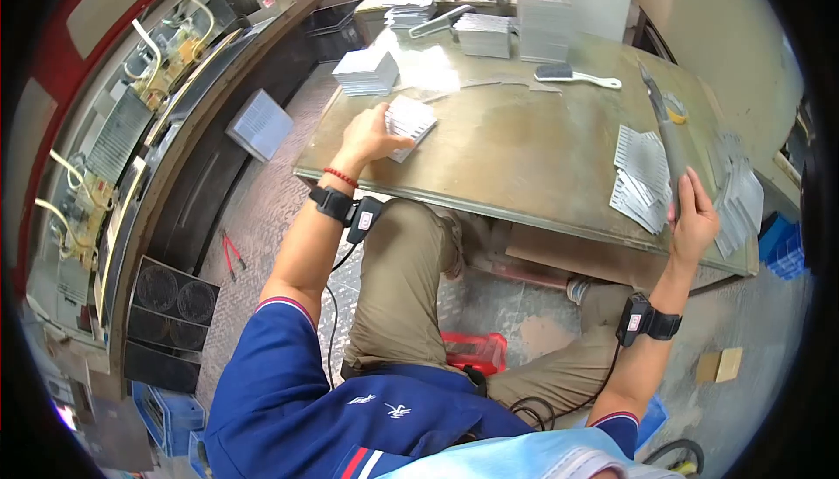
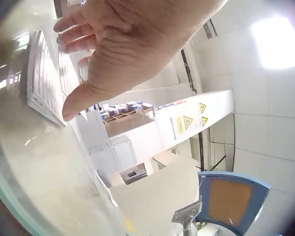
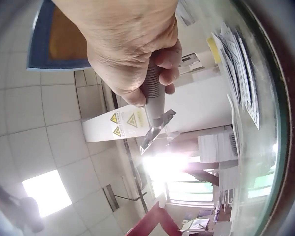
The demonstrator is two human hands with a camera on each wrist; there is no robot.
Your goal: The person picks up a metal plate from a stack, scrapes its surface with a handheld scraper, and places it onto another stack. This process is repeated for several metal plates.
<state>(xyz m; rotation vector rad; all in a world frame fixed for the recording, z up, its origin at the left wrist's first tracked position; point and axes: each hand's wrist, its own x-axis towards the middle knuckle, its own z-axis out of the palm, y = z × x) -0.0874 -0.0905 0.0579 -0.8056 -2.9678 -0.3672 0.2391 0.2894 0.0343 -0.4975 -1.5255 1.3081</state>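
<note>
At the table's left part, my left hand (image 1: pixel 371 136) spans a small stack of white slotted pieces (image 1: pixel 411 118). In the left wrist view the thumb of the left hand (image 2: pixel 120 46) lies at the near corner of the white pieces (image 2: pixel 45 83), the fingers at their far side. My right hand (image 1: pixel 695 224) grips a long grey tool (image 1: pixel 671 142) over the table's right side. In the right wrist view the fingers of the right hand (image 3: pixel 130 49) curl round its ribbed grey handle (image 3: pixel 154 86), with a metal head (image 3: pixel 157 132) beyond it.
Fanned white pieces (image 1: pixel 642 173) lie left of the tool, more pieces (image 1: pixel 738 204) right of it. A brush (image 1: pixel 577 76) and a yellow tape roll (image 1: pixel 674 107) lie farther back. Tall white stacks (image 1: pixel 544 29) and another stack (image 1: pixel 365 72) stand at the back and left.
</note>
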